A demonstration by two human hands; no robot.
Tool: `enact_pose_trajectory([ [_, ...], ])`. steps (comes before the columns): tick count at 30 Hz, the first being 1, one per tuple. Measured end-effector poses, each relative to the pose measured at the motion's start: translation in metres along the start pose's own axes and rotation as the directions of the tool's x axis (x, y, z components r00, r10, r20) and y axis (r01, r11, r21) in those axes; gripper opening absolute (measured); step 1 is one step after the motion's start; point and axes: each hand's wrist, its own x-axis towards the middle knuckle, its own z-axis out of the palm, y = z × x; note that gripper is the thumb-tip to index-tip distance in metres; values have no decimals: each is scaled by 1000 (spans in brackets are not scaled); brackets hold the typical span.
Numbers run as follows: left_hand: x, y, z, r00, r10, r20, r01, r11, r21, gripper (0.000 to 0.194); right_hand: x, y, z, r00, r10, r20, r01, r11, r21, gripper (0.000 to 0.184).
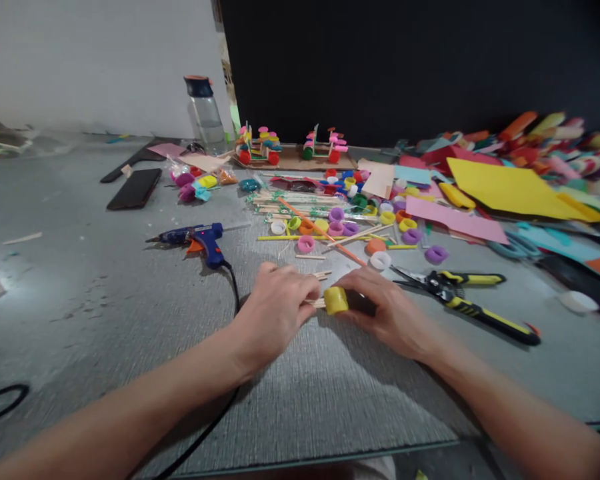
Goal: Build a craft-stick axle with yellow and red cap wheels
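Note:
My left hand [275, 313] is closed around thin wooden sticks [318, 302] low over the grey table [105, 307]. My right hand [387, 313] pinches a yellow bottle cap [336, 300] that sits at the end of those sticks, between both hands. A few more sticks [323, 274] poke out just behind my left fingers. A blue glue gun [200, 238] lies to the left, its black cord running toward me. Yellow-handled pliers [467, 300] lie right of my right hand.
Several coloured caps [343, 220] and sticks are scattered behind my hands. Coloured paper sheets [505, 187] pile up at the right. Two small cap-wheeled models [290, 148], a water bottle [205, 113] and a black phone [135, 188] stand farther back.

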Motion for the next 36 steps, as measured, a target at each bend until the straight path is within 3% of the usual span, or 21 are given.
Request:
enact_pose_trajectory([
  [21,-4,2,0,995,-87,-47,87,996,-7,7,0,-2,-1,1000,15,-5,-15,1000,26,17],
  [36,-6,2,-1,999,0,-49,-1,1000,-13,9,1,0,1,1000,-10,-6,11,999,41,18],
])
